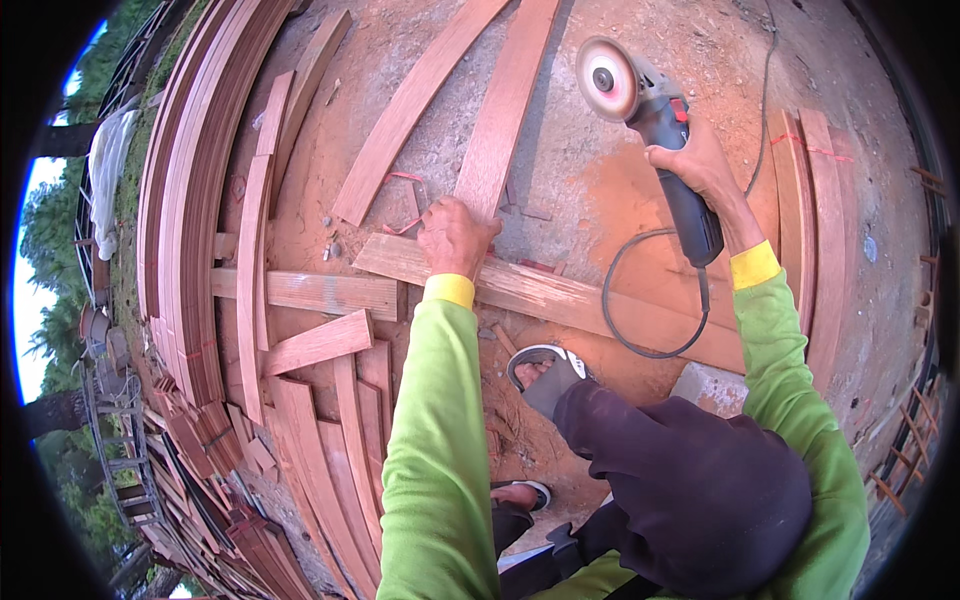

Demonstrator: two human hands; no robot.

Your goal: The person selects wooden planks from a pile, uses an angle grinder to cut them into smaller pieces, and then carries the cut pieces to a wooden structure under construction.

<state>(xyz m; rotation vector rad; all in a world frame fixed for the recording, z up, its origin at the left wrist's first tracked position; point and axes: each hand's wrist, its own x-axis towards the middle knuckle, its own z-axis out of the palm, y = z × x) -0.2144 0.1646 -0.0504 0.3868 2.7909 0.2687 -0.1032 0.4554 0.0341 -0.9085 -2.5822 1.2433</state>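
My right hand [705,170] grips the dark body of an angle grinder [680,215], held up at the upper right with its disc [607,78] facing me; a black cord runs from its rear. My left hand [455,237] is closed on the lower end of a long reddish plank [505,115] that reaches toward the top edge. Just under that hand, a paler board with a rough, splintered stretch [560,298] lies crosswise. A separate plank [410,110] slants away to the left, near some thin red strips [405,177].
Stacked planks [190,200] line the left, with loose boards [320,440] at lower left and more boards [815,240] at right. A concrete block [708,388] lies by my sandalled foot [538,375]. The grinder's cord [765,90] trails to the top edge. Trees show beyond the left side.
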